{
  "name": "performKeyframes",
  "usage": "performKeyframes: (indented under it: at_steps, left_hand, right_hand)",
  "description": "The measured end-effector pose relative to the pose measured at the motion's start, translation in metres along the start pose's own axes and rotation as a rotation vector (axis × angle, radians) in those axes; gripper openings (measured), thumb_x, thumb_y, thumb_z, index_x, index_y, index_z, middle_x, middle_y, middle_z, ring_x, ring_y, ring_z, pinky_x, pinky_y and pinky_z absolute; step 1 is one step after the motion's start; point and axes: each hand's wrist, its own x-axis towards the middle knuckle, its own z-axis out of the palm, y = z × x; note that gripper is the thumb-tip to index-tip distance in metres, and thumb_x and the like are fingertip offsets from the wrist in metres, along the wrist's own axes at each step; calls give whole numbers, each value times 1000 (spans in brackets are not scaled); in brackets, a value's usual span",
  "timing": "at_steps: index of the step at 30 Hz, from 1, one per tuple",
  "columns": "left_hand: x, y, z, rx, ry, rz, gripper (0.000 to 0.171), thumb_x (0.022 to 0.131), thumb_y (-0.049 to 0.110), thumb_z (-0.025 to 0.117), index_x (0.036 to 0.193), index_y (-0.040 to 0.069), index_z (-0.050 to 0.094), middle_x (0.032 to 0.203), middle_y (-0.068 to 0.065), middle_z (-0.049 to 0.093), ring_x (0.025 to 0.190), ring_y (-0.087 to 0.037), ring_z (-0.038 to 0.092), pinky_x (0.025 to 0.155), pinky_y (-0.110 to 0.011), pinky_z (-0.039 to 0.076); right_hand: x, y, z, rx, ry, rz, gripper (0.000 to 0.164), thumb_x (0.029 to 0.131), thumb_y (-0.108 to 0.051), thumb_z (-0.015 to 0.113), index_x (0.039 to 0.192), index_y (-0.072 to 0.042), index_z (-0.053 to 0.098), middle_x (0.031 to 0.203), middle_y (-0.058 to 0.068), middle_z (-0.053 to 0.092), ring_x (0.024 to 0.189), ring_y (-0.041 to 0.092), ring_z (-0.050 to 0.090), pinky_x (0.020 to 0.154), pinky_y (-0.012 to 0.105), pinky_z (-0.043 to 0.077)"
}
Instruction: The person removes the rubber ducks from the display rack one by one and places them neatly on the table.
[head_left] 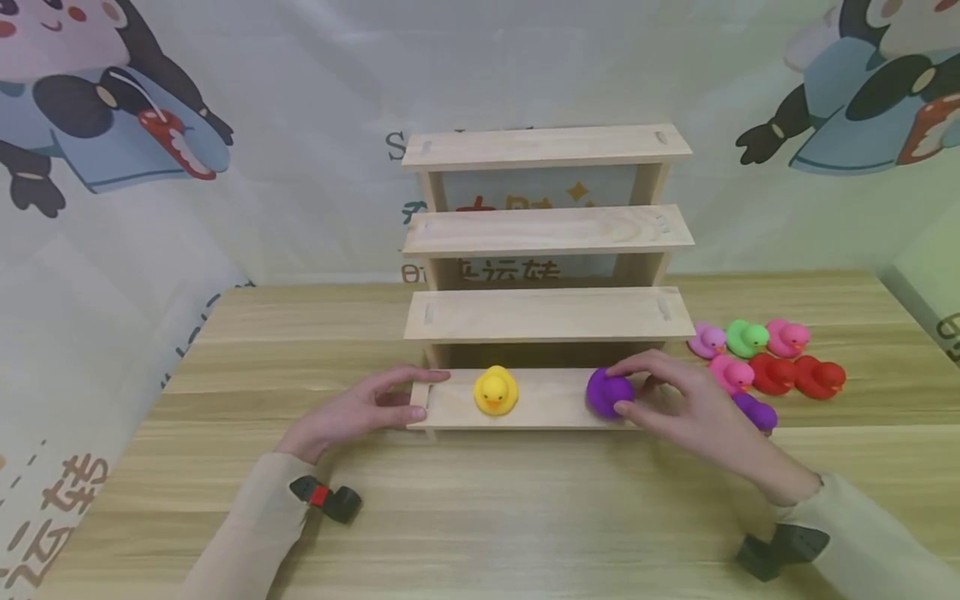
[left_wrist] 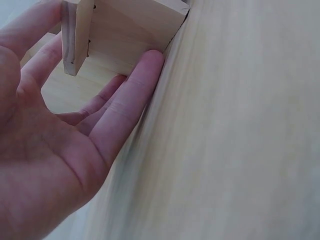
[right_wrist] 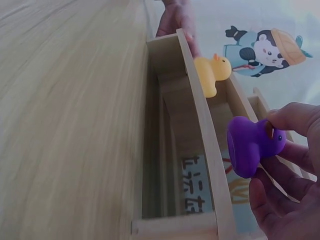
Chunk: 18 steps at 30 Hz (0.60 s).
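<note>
In the head view my right hand (head_left: 693, 408) pinches a purple rubber duck (head_left: 609, 393) between thumb and fingers at the right part of the lowest step. The right wrist view shows this purple duck (right_wrist: 252, 145) tilted, with a small gap between its base and the board. A yellow rubber duck (head_left: 496, 391) sits upright on the same step, left of the middle. My left hand (head_left: 356, 412) grips the left end of the stepped wooden shelf (head_left: 547, 315), thumb at the front edge. In the left wrist view, fingers (left_wrist: 142, 75) touch the shelf's side panel.
Right of the shelf, several rubber ducks lie grouped on the wooden table (head_left: 525, 517): pink (head_left: 787, 337), green (head_left: 746, 338), red (head_left: 820, 378), and another purple duck (head_left: 756, 412) near my right wrist. A printed backdrop (head_left: 315, 167) stands behind the shelf.
</note>
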Motion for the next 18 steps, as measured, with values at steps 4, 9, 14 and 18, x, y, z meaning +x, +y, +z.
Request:
performKeyframes:
  at_steps: [4,9,14,18]
  left_hand:
    - [0,0,0,8,2,7,52,92,27,67,140,27,51,146,-5,39,120,-30,49,95,-42,42]
    - [-1,0,0,9,0,15,52,92,27,67,141,26,50,147,-5,39,120,-30,50,95,-43,43]
    - [-1,0,1,30,12,4,52,91,30,67,141,30,50,148,-2,38,123,-30,48,96,-46,41]
    - [-2,1,1,34,21,-21,53,91,33,68,140,32,50,148,-3,38,123,-31,47,97,-47,40]
  right_hand:
    - [-6,3,-7,-20,9,9,36,77,4,78,110,-8,68,104,-4,67,90,10,59,78,20,48]
    - [-14,7,-14,-28,22,7,39,75,7,77,110,-7,68,103,-3,67,89,9,59,76,19,49]
    - [-22,12,-24,-43,45,-4,42,72,11,77,109,-6,68,105,0,66,85,9,59,66,20,49]
    - [-28,15,-33,-87,64,1,44,69,10,79,108,-8,69,107,-1,67,81,8,58,60,22,47]
